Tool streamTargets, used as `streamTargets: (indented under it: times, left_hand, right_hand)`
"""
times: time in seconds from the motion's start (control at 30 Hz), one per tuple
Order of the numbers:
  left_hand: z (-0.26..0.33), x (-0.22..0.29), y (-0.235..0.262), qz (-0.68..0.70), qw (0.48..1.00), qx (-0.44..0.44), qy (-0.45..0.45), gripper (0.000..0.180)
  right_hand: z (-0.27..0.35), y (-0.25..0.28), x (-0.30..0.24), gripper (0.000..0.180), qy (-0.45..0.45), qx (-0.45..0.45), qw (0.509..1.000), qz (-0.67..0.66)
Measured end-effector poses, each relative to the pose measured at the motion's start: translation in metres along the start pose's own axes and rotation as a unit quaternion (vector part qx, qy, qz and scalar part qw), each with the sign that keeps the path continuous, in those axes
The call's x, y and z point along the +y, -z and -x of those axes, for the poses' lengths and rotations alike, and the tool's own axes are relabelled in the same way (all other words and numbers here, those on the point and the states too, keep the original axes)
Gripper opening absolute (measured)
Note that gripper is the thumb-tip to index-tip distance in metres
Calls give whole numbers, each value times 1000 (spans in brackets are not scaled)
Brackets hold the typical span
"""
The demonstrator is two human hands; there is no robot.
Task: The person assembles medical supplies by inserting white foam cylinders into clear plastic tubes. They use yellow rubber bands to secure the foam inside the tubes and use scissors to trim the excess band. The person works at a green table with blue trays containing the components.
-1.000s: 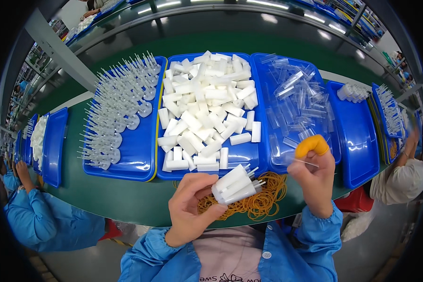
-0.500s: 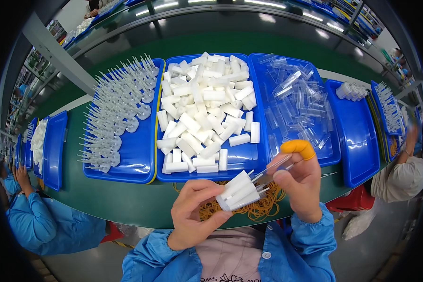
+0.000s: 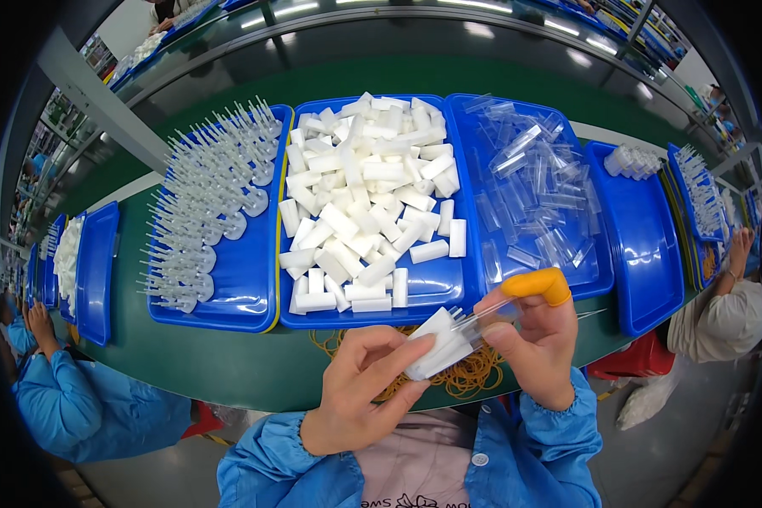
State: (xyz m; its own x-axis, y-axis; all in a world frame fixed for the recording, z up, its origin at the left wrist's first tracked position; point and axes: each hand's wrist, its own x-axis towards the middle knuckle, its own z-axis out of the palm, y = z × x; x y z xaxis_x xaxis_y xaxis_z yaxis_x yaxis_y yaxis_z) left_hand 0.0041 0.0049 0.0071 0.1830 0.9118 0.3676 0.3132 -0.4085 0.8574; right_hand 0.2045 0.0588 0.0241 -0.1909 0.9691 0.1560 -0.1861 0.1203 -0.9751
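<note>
A green table [image 3: 229, 377] spans the view, carrying three large blue trays side by side. The middle tray [image 3: 444, 288] holds a heap of white blocks [image 3: 368, 182], the left tray [image 3: 250, 275] rows of translucent pieces with upright rods [image 3: 207, 203], and the right tray [image 3: 599, 262] loose clear sleeves [image 3: 538, 186]. The person wears a blue jacket [image 3: 267, 457] over a pale pink shirt [image 3: 411, 453]. In front of the middle tray, the left hand [image 3: 360, 389] grips a bundle of white blocks [image 3: 438, 349], thumb and fingers closed on its sides; thin rods stick out of its right end. The right hand [image 3: 538, 339] pinches one clear sleeve [image 3: 497, 317] between thumb and index finger, its near end at those rods; how far it overlaps them, I cannot tell. Beneath the bundle lies a pile of tan rubber bands [image 3: 470, 377]. An orange finger cover [image 3: 546, 286] sits on the right index finger. Smallest is the dark lettering [image 3: 415, 499] beside a line drawing on the shirt, upside down and cut by the lower edge.
</note>
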Motion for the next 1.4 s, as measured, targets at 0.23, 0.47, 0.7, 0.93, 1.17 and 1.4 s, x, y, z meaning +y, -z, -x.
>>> streamTargets:
  times: [0.23,0.47,0.7,0.93,1.17,1.4]
  left_hand:
    - [-3,-4,3,33,999,-33,-12,42]
    - [-6,-4,5,96,994,-46,24,38]
    - [-2,-3,2,109,989,63,72,39]
    - [-1,-5,-1,281,951,64,113,37]
    - [-2,-6,2,445,869,42,211,43]
    - [6,-11,-5,401,904,26,146,42]
  right_hand:
    - [0,4,-2,38,-20,-27,999,-10]
    - [8,1,-3,36,-12,-23,1000,-8]
    - [8,0,-12,30,30,-16,999,39]
    - [-1,20,-12,24,124,-26,969,210]
    - [6,16,-14,24,95,-1,977,193]
    - [16,4,-7,22,112,-10,976,187]
